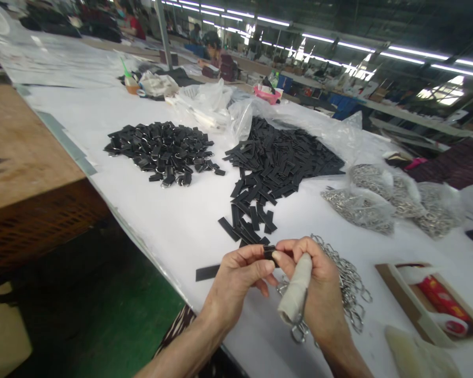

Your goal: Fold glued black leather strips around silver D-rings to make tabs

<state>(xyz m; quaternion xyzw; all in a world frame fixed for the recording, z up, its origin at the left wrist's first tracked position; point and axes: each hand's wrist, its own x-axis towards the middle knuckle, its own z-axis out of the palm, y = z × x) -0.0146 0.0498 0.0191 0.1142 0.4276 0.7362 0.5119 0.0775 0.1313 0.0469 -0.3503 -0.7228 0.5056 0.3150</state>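
Note:
My left hand (pixel 242 270) is closed, pinching a small black strip (pixel 269 253) between thumb and fingers. My right hand (pixel 319 278) is closed too; its thumb and forefinger meet the same strip from the other side. A tool handle wrapped in whitish material (pixel 297 289) is tucked in my right palm, its working end hidden. Beneath and beside my right hand lies a heap of metal rings (pixel 345 278). One loose black strip (pixel 207 272) rests by my left wrist. Several more flat black strips (pixel 252 220) spread just beyond my fingers, trailing from a large pile (pixel 287 152).
Farther left is a pile of folded black tabs with metal rings (pixel 161 147). Clear plastic bags of metal rings (pixel 362 210) stand at right, near an open cardboard box (pixel 413 310). Plastic sheeting (pixel 216 100) lies behind the piles. The table's edge (pixel 142 247) runs along my left.

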